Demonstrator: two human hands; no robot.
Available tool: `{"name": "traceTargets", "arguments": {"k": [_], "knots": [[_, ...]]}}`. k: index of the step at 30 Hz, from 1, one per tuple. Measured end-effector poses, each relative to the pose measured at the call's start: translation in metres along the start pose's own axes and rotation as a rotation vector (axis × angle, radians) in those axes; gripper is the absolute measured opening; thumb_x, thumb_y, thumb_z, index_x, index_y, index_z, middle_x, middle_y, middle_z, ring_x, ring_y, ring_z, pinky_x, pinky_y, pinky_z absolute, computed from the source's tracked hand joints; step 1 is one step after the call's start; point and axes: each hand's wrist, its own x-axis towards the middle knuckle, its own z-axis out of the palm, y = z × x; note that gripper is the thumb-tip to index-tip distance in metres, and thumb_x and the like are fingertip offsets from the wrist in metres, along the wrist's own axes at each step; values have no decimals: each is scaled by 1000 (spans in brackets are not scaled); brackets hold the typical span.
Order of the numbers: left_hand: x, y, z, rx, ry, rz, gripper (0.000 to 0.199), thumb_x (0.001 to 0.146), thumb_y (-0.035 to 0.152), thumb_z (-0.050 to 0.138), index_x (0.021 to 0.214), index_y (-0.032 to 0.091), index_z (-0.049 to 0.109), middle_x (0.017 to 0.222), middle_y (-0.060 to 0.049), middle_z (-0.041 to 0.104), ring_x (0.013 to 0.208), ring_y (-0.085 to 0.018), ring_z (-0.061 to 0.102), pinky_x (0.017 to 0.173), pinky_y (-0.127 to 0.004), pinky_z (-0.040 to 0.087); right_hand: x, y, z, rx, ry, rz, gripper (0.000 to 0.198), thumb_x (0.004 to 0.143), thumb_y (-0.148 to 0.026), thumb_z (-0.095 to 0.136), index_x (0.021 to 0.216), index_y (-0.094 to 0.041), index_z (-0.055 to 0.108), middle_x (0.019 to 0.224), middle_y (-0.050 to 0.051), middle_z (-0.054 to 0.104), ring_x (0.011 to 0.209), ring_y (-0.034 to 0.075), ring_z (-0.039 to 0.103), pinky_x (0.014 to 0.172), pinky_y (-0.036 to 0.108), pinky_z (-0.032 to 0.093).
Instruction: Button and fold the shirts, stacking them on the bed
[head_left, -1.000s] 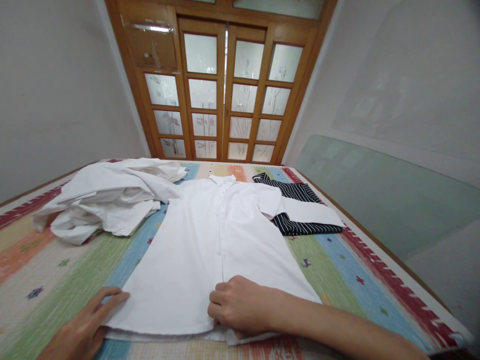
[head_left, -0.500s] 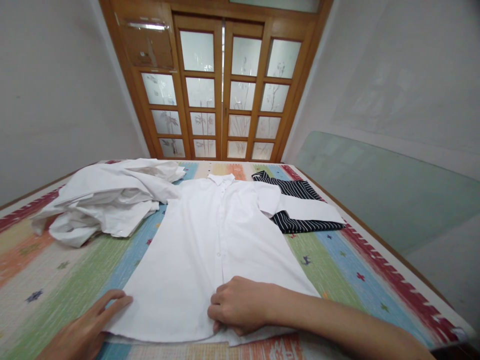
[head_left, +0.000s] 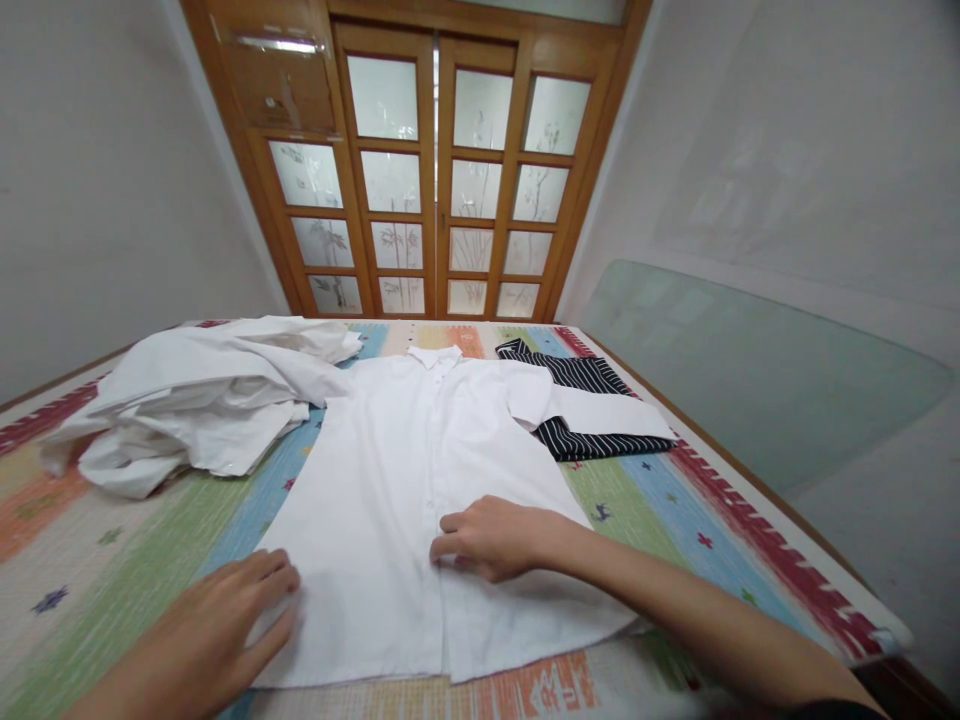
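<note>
A white short-sleeved button-up shirt (head_left: 360,510) lies spread flat, its collar at the far end and its hem towards me. At its lower left edge is my left hand (head_left: 232,610), with the fingers bent and the thumb apart from them. My right hand (head_left: 491,540) rests over the lower part of the button placket, its fingers curved and slightly apart. No fabric shows bunched in either hand, though the undersides of the fingers are hidden.
A loose heap of white cloth (head_left: 202,400) lies left of the shirt. To the right is a folded black-and-white striped garment (head_left: 592,374) with a flat white strip (head_left: 611,412) across it. A patterned, striped cover (head_left: 172,530) lies beneath everything. Wooden glass-paned doors (head_left: 435,200) stand beyond.
My right hand has moved up the placket from near the hem, and its fingers have loosened. My left hand has shifted right and slightly up along the shirt's edge. The view has turned slightly.
</note>
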Motion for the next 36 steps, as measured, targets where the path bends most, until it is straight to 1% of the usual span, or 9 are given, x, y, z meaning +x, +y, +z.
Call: {"name": "traceTargets", "arguments": {"k": [7, 9, 12, 16, 22, 25, 28, 31, 36], "knots": [[67, 33, 14, -72, 18, 289, 43, 96, 42, 50, 135, 25, 56, 139, -6, 59, 130, -23, 54, 106, -38, 47, 9, -1, 7, 156, -92, -40, 16, 90, -21, 57, 104, -23, 63, 87, 1, 71, 70, 15, 61, 58, 24, 35], [76, 34, 19, -98, -3, 325, 42, 97, 40, 47, 135, 25, 56, 139, -6, 59, 133, -24, 50, 109, -40, 45, 9, -1, 9, 146, -77, -48, 13, 90, -23, 57, 103, -23, 62, 86, 2, 71, 69, 15, 61, 58, 24, 35], [85, 34, 22, -150, -67, 351, 33, 100, 35, 43, 120, 23, 65, 125, -6, 68, 121, -21, 60, 109, -42, 44, 7, -2, 12, 139, -17, -3, 13, 89, -22, 58, 102, -20, 60, 85, 3, 71, 67, 16, 61, 58, 25, 36], [89, 35, 22, -193, -98, 354, 30, 99, 30, 43, 116, 22, 66, 122, -7, 69, 115, -20, 62, 106, -42, 48, 2, -8, 19, 242, 163, 81, 18, 92, -17, 51, 109, -17, 55, 90, 5, 72, 72, 16, 64, 63, 25, 42], [94, 36, 24, -249, -109, 330, 25, 94, 24, 50, 113, 23, 67, 121, -8, 68, 113, -21, 63, 97, -39, 53, -3, -13, 40, 202, 219, -24, 21, 97, -24, 47, 115, -19, 55, 98, 5, 72, 79, 16, 67, 65, 25, 44], [95, 40, 29, -236, -114, 346, 33, 92, 28, 55, 123, 24, 63, 133, -9, 63, 124, -24, 57, 104, -42, 49, -7, -17, 47, 178, 249, -41, 38, 95, -48, 50, 117, -17, 54, 93, 6, 71, 77, 17, 67, 63, 26, 44], [95, 45, 35, -223, -165, 393, 46, 93, 35, 54, 138, 27, 53, 145, -9, 54, 136, -27, 47, 115, -51, 36, -10, -24, 54, 111, 246, -70, 49, 89, -63, 51, 106, -17, 57, 85, 5, 70, 68, 17, 65, 57, 27, 41], [99, 52, 40, -202, -215, 413, 45, 96, 38, 49, 138, 25, 52, 147, -10, 51, 140, -28, 41, 118, -57, 25, -11, -31, 60, 21, 238, -85, 51, 89, -67, 46, 98, -19, 58, 80, 4, 69, 61, 17, 62, 53, 27, 37], [114, 60, 48, -171, -209, 442, 42, 98, 31, 43, 139, 22, 50, 149, -11, 49, 140, -28, 41, 117, -55, 29, -5, -40, 68, -24, 277, -119, 40, 89, -59, 48, 92, -20, 58, 73, 1, 66, 58, 16, 59, 47, 27, 29]]}}
